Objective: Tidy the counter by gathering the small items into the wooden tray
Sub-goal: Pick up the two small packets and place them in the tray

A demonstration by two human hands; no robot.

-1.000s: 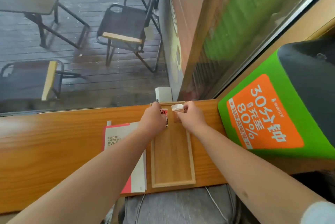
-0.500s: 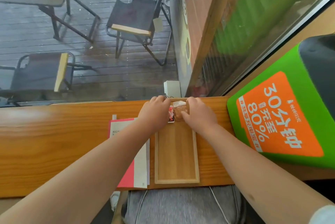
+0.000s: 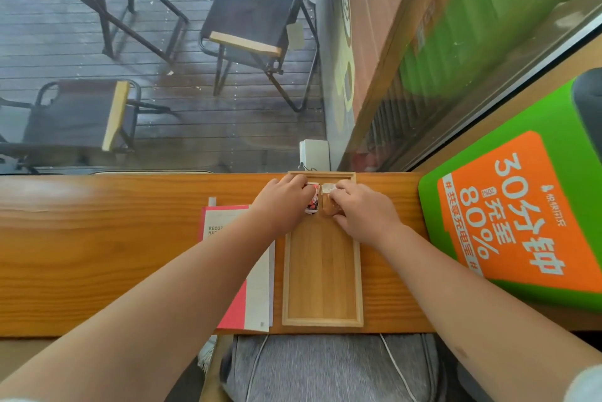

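Note:
A long wooden tray point(image 3: 322, 284) lies lengthwise on the wooden counter point(image 3: 97, 255), its near half bare. At the tray's far end my left hand point(image 3: 283, 203) is closed around a small red-and-white item point(image 3: 312, 201). Right beside it my right hand point(image 3: 361, 209) grips a small brownish item with a pale top point(image 3: 327, 203). Both items sit low inside the tray, side by side and almost touching. My fingers hide much of each item.
A red-and-white booklet point(image 3: 247, 287) lies left of the tray under my left forearm. A large green and orange device point(image 3: 521, 212) stands at the right. A small white box point(image 3: 314, 155) sits behind the tray against the window glass.
Both hands have lowered the two small items down into the far end of the tray. The camera view has shifted slightly.

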